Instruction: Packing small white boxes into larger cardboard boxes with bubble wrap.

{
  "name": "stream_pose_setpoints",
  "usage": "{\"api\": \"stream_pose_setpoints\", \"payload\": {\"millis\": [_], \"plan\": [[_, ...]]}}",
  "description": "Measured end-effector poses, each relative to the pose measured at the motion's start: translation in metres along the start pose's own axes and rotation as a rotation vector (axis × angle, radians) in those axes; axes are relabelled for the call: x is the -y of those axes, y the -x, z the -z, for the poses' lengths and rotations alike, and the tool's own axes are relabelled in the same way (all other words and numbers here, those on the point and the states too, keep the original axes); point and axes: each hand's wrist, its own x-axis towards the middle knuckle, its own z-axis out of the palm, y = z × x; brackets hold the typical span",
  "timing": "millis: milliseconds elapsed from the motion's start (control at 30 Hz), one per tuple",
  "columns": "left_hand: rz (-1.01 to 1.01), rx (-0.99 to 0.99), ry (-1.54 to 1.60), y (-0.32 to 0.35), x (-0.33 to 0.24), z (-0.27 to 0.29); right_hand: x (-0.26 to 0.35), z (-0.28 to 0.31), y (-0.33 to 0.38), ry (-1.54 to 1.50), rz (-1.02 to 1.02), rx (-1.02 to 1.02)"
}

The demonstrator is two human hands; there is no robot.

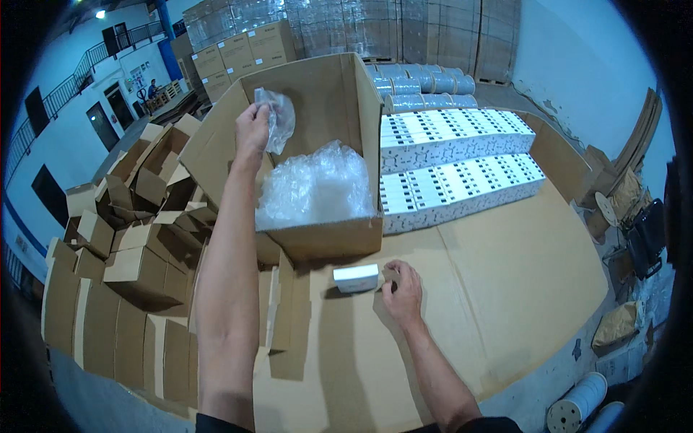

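My left hand point(251, 130) is raised at the left side of a large open cardboard box point(317, 244). Its fingers pinch a clear plastic bag point(280, 123), which hangs crumpled over the box's opening. More clear plastic bags point(317, 184) lie heaped inside that box. Below it, a small white box point(356, 278) rests on the cardboard-covered table point(447, 310). Just right of the small box, my right hand point(404, 292) is low over the table, its fingers curved and thumb apart. I see nothing clearly held in it.
Two long rows of white boxes point(462, 191) stand at the back right. On the left are several open brown cartons point(144, 267). Wrapped spools point(422, 83) and stacked cartons point(245, 54) are behind. A cable reel point(577, 404) lies on the floor at lower right.
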Motion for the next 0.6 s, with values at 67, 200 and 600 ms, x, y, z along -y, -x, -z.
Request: {"api": "stream_pose_setpoints", "payload": {"millis": [67, 200, 600], "plan": [[0.058, 0.020, 0.193, 0.042, -0.041, -0.006, -0.006, -0.005, -0.002, -0.009, -0.023, -0.020], [0.200, 0.141, 0.422, 0.156, -0.100, -0.014, -0.008, 0.013, 0.002, -0.217, -0.185, -0.102], [0.403, 0.155, 0.258, 0.441, -0.039, -0.023, 0.047, 0.026, 0.083, -0.875, -0.212, 0.264]]}}
